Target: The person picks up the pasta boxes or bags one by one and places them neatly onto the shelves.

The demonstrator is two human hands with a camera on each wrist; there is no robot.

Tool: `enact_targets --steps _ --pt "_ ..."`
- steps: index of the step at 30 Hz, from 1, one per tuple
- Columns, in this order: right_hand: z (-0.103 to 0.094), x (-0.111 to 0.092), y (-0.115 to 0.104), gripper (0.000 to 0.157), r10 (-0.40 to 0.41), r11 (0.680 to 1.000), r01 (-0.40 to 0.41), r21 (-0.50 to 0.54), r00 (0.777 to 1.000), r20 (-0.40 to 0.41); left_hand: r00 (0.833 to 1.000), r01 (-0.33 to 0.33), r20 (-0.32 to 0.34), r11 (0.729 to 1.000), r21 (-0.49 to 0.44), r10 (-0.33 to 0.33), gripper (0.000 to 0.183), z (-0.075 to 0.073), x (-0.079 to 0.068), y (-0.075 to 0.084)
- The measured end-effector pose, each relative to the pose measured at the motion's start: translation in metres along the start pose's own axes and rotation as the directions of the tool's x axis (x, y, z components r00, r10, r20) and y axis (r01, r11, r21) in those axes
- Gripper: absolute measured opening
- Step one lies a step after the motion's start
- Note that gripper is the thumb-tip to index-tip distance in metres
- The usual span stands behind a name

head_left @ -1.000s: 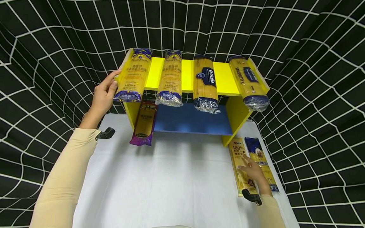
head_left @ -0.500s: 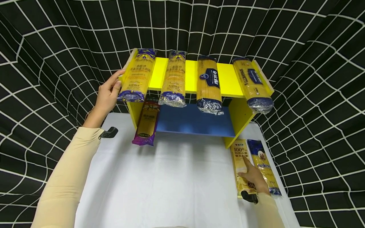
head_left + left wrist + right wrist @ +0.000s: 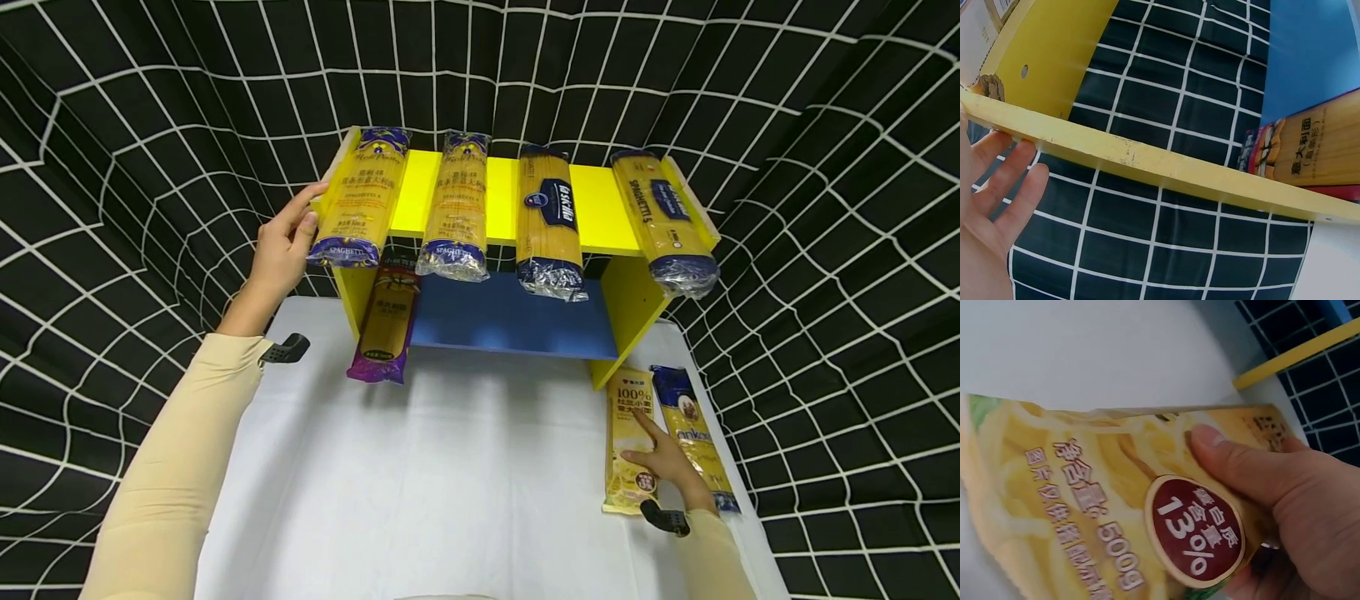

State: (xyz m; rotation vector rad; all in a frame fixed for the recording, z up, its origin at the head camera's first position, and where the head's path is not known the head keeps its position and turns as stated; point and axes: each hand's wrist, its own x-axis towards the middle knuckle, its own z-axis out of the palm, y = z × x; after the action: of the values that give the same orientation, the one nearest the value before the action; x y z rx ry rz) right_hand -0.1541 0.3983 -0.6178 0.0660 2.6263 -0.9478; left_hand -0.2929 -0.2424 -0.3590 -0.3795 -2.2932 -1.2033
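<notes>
My right hand [image 3: 663, 462] grips a yellow spaghetti pack [image 3: 630, 425] at the table's right side. In the right wrist view the thumb [image 3: 1210, 440] lies across the pack's printed face, while the other fingers are mostly hidden behind it. A blue-and-yellow pasta pack [image 3: 693, 433] lies just right of this hand. At the upper left, my left hand [image 3: 279, 246] rests against the side of the yellow shelf [image 3: 498, 200], close to a spaghetti pack [image 3: 360, 200] on top. The left wrist view shows its extended fingers [image 3: 1025, 194] by the shelf's side edge [image 3: 1129, 153].
Two more packs, a spaghetti pack [image 3: 456, 204] and a dark-labelled pack [image 3: 549, 221], lie on the top board, with another spaghetti pack [image 3: 663, 221] at its right end. A purple-ended pasta pack [image 3: 384, 325] stands at the left of the blue lower board [image 3: 510, 317]. Black gridded cloth [image 3: 480, 67] surrounds the white table [image 3: 480, 467].
My right hand has come down onto the yellow spaghetti pack and taken hold of it; the pack's near end has swung slightly left. My left hand stays at the shelf's side.
</notes>
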Motion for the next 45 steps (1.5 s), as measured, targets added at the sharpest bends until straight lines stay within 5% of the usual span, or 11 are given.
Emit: enact_targets --steps 12,26,36,45 --pt "-0.004 0.005 -0.011 0.101 0.084 0.977 -0.101 0.188 0.992 0.098 1.000 0.002 0.000 1.000 0.003 -0.002 0.040 -0.001 0.000 0.000" --pt "0.021 -0.020 0.001 0.088 0.178 0.902 -0.143 0.408 0.983 -0.049 1.000 -0.007 -0.002 1.000 -0.011 0.007 0.040 0.000 0.001 0.000" --pt "0.010 -0.048 0.005 0.084 0.084 0.893 -0.069 0.445 0.996 -0.014 1.000 -0.009 -0.005 1.000 -0.012 0.009 0.040 0.000 -0.001 -0.003" --pt "0.003 -0.060 0.005 0.085 0.123 0.920 -0.086 0.382 0.990 -0.073 1.000 -0.008 -0.002 1.000 -0.014 0.008 0.040 0.000 -0.001 -0.002"
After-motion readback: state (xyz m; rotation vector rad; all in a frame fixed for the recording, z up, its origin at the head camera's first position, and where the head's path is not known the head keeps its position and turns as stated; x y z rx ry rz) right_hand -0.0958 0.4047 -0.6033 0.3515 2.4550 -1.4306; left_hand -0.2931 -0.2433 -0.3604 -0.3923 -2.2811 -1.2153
